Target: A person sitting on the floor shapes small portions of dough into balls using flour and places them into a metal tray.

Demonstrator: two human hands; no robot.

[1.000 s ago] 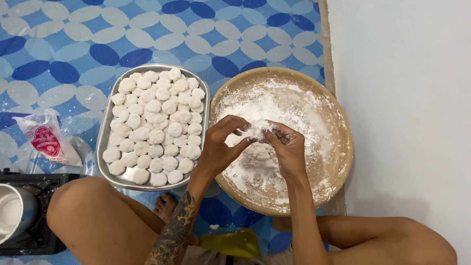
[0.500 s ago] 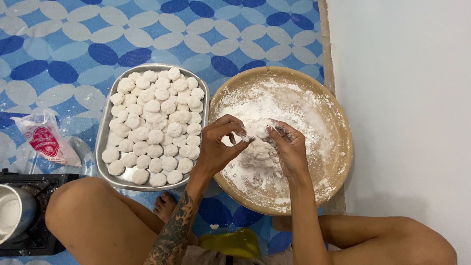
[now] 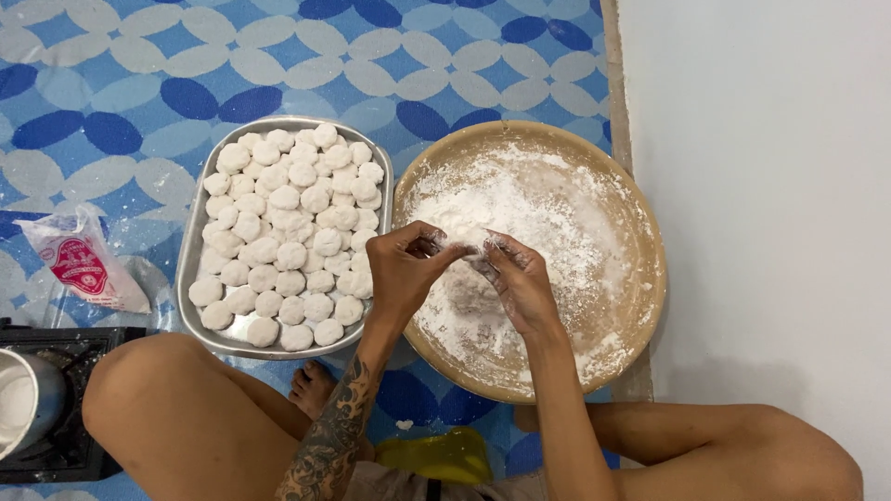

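My left hand (image 3: 404, 269) and my right hand (image 3: 520, 278) meet over a wide round wooden tray (image 3: 640, 232) dusted with white flour (image 3: 557, 213). Fingertips of both hands pinch a small white piece of dough (image 3: 467, 243) between them, just above the flour. Both hands are floury. To the left lies a rectangular metal tray (image 3: 190, 255) filled with several round white dough balls (image 3: 288, 223) in rows.
A blue and white patterned mat (image 3: 186, 65) covers the floor; a white wall (image 3: 770, 186) runs along the right. A small plastic packet (image 3: 83, 264) lies at left, a black stove with a metal pot (image 3: 28, 399) at bottom left. My knees frame the bottom.
Both hands have stayed over the wooden tray, fingers shifting slightly as they work the dough piece; the left hand's fingers have closed in toward the right hand.
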